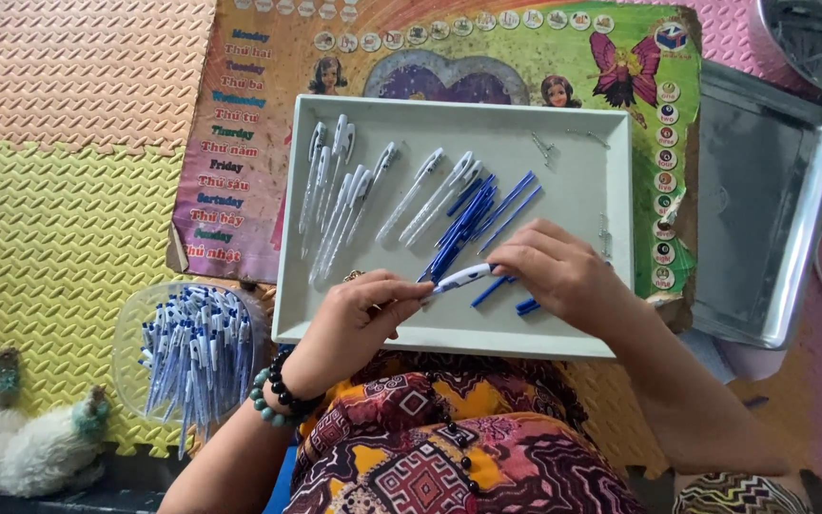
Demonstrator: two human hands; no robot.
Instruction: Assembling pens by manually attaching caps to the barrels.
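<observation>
My left hand (359, 314) and right hand (554, 271) pinch one white plastic pen with a blue tip (459, 278) between their fingers, low over the shallow white rectangular tray (582, 171), beside loose blue refills (473, 214), possibly touching them

Single head camera, looking steeply down from above lap; close range; white tray (582, 314) centre, hands below centre, metal tray (763, 200) at 3 o'clock.

White-blue pen (460, 278) lying near-horizontal over white tray's (449, 333) near edge.
</observation>
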